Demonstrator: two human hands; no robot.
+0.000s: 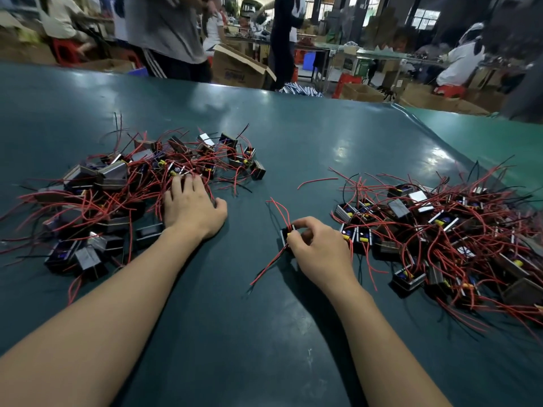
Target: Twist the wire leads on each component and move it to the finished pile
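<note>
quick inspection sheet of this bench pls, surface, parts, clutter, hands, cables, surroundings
surface: dark green matte table, bare between the piles
job's things: left pile of small black boxy components with red and black leads; similar right pile; one single black component in the middle
clutter: one loose red wire lying apart
hands: left hand flat at left pile's edge; right hand pinching the single component
cables: nothing seen besides component leads
surroundings: people standing, cardboard boxes, red stools
</note>
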